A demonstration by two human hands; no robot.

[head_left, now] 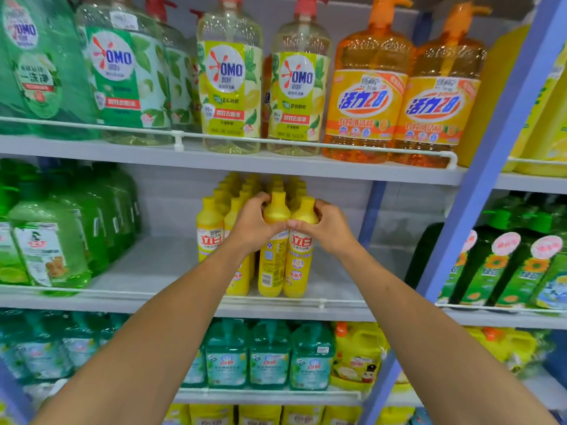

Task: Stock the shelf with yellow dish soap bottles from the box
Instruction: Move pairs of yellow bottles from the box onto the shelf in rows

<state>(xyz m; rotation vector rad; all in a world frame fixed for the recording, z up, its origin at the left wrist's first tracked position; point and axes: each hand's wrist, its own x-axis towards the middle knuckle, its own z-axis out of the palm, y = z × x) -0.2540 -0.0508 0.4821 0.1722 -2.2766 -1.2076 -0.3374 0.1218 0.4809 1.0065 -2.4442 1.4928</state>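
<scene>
Evidently placing: left hand (251,223) and right hand (326,227) each curled tight around 1 slim yellow plastic soap bottle (271,250) on the white shelf (147,265); next, probably release and square them

One head-worn wide-angle view, facing forward and slightly down, square onto the shelf (233,162) at arm's length. Close enough for both forearms to enter from the bottom edge and meet at centre. Edges bowed by the lens; four shelf tiers in frame.
</scene>
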